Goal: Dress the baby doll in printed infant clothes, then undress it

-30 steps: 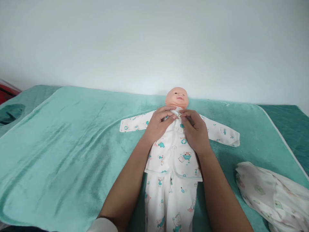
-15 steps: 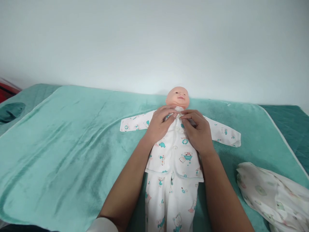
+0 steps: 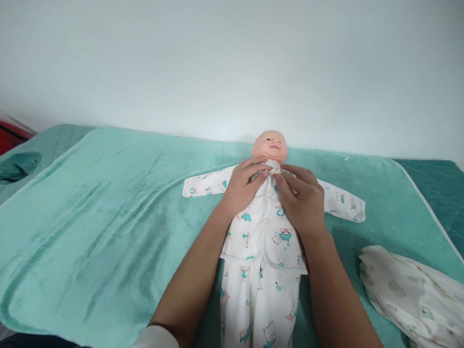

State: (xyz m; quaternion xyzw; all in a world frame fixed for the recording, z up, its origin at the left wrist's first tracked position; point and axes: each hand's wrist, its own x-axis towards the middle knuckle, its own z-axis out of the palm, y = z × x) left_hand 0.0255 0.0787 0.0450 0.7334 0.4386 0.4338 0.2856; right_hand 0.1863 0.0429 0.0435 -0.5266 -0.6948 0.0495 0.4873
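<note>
A baby doll lies on its back on a teal blanket, dressed in a white printed top and matching trousers. Its sleeves are spread out to both sides. My left hand and my right hand meet at the doll's collar, just below its chin. The fingers of both hands pinch the two front edges of the top together there. A row of small buttons runs down the front below my fingers.
A second crumpled white printed garment lies on the blanket at the right front. A plain pale wall stands right behind the doll's head. A red object shows at the far left edge.
Both hands stay pinched at the doll's collar with only slight finger movement. The view has shifted a little, so the doll sits slightly further right.
</note>
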